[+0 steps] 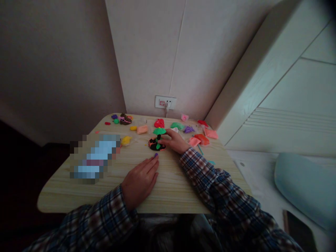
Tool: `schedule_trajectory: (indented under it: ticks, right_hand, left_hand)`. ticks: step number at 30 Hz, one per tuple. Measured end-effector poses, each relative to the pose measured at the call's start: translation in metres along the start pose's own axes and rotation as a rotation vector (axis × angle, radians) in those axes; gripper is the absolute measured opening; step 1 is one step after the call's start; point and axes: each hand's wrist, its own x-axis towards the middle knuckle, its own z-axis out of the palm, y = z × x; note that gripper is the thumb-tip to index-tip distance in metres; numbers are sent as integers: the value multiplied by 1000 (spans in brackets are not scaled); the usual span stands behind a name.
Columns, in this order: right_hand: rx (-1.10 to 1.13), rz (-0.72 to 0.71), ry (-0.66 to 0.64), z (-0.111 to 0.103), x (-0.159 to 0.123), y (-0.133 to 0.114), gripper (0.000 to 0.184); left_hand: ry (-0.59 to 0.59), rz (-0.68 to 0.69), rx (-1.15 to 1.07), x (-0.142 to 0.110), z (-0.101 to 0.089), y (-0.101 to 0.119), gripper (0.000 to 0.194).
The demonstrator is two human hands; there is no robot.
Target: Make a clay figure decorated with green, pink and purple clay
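A small clay model [159, 131] stands upright on a round black base [153, 144], with a scalloped green top, a dark stem, green leaves and orange markings. My right hand [174, 141] reaches in from the right, thumb and fingers closed about its stem; part of the model is hidden behind them. My left hand [140, 180] lies flat on the table in front, fingers stretched out together. At its fingertips is a small purple piece of clay [156, 154], which they touch.
On the wooden table [178, 196], yellow clay [126, 140], a peach block [142, 129], red clay [159, 123] and purple clay [189, 129] lie behind and beside the model. Orange packets [202, 139] and a teal stick [200, 149] are at right. A blurred-out screen [97, 157] occupies the left.
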Motion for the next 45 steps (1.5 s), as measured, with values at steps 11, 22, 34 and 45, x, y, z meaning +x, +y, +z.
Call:
schedule_trajectory:
  ticks: [11, 22, 34, 45]
  right_hand:
    - [-419, -12, -22, -3, -99, -6, 45]
    - [-525, -49, -42, 1, -85, -22, 26]
    - [-462, -70, -40, 5, -99, -33, 27]
    - [-608, -192, -239, 7, -114, -24, 54]
  left_hand:
    - [-14, 66, 67, 0, 0, -2, 37]
    - [14, -7, 52, 6, 2, -13, 26]
    - [8, 94, 51, -3, -7, -24, 28]
    - [-181, 167, 31, -6, -4, -24, 55]
